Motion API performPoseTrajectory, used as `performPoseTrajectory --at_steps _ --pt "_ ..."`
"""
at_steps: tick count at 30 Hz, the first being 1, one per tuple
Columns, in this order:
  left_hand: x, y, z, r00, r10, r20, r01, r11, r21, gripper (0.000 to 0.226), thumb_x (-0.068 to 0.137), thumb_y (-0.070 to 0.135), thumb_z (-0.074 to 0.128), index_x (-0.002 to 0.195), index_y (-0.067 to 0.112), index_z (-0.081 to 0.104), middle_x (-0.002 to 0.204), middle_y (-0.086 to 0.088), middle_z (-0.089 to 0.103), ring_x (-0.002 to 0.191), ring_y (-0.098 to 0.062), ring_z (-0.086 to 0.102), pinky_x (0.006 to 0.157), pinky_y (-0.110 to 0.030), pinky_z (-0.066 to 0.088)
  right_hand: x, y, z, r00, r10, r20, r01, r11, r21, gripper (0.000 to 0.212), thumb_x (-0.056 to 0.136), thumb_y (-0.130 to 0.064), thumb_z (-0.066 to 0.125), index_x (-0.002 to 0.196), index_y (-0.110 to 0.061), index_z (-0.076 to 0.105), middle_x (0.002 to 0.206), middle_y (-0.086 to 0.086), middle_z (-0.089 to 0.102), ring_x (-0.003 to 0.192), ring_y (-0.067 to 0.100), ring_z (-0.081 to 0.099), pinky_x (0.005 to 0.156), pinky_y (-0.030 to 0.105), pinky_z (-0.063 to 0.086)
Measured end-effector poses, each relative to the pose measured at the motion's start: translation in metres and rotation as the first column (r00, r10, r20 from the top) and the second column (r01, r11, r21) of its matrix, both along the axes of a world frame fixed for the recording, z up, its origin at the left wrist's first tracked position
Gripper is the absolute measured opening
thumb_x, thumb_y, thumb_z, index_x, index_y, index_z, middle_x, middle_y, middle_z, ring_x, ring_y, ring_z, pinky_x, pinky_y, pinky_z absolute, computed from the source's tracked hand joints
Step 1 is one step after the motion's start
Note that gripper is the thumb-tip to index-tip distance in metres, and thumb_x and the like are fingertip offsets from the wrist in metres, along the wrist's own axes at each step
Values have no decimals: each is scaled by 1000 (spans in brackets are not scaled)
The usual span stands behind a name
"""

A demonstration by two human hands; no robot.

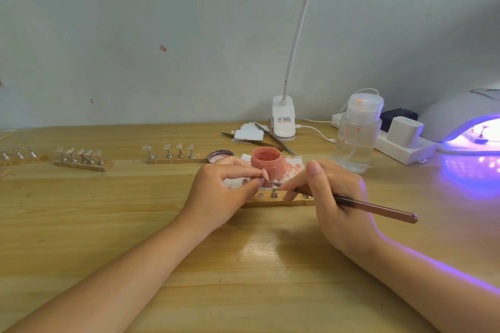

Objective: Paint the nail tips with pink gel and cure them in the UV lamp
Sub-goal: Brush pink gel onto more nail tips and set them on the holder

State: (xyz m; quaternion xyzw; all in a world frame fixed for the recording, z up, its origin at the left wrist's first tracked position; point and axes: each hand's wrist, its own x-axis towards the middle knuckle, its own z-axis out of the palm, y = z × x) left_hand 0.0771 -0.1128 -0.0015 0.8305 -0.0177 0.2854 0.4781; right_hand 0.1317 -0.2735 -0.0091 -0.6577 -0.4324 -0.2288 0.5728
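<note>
Pale grey wall stood behind a wooden table (108, 224), and near the table's middle sat an open jar of pink gel (266, 163) on a stained white wipe (290, 167), its lid (220, 156) lying just left of the jar. Directly in front of the jar, the left hand (219, 197) pinched a small metal stand between thumb and forefinger, holding up a pink nail tip (265, 173) against the jar's front. The right hand (332, 197), just right of the jar, was curled round a brown brush (373, 208) (its handle end pointing away to the right), with the brush tip (276, 184) close beside the nail tip; whether it touched could not be told. A wooden holder strip (273, 201) with one bare metal stand (274, 193) lay in front of the jar, partly under both hands. Left of the jar ran three more strips carrying clear nail tips (170, 150) on stands. Behind the jar lay tweezers (273, 140) and a white clip lamp (284, 121); right of the jar stood a clear pump bottle (357, 132), a white power strip (403, 146), and, farthest right, the UV lamp (465, 121) glowing violet, with something inside it.
</note>
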Motion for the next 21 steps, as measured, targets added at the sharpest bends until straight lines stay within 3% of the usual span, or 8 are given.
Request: performPoseTrajectory --at_steps 3,7,13,17,21 --pt "1 0 0 1000 -1 -1 1 1000 6 18 75 4 71 82 20 73 80 5 66 79 -4 60 75 -15 44 0 3 1 1000 -7 -21 7 1000 -14 44 93 -26 35 74 -11 72 69 -9 66 72 6 63 68 23 46" --pt "1 0 -1 1000 4 -9 -4 1000 -10 17 75 3 70 82 19 73 82 2 67 81 -8 60 76 -21 47 -1 -1 -2 994 39 -104 -39 999 2 48 91 -29 35 69 -6 71 60 -1 65 60 4 59 63 16 42" --pt "1 1 -1 1000 10 -7 -10 1000 4 19 76 4 70 84 22 72 82 4 66 82 -6 59 77 -18 46 -2 4 0 997 27 -75 -27 1000 -3 43 92 -25 34 75 -10 71 69 -7 66 71 9 63 67 20 47" --pt "0 0 0 1000 7 1 -7 1000 7 25 76 3 70 79 28 71 81 5 66 81 -2 58 77 -11 42 -2 0 -1 992 44 -114 -41 999 28 47 91 -28 34 70 -7 70 62 1 66 63 8 62 63 19 45" --pt "0 0 0 1000 9 -6 -9 1000 11 18 76 4 70 83 21 73 82 3 66 81 -3 58 77 -16 45 -2 4 1 996 16 -91 -16 1000 3 38 94 -24 37 75 -16 69 69 -6 66 71 9 63 68 26 49"
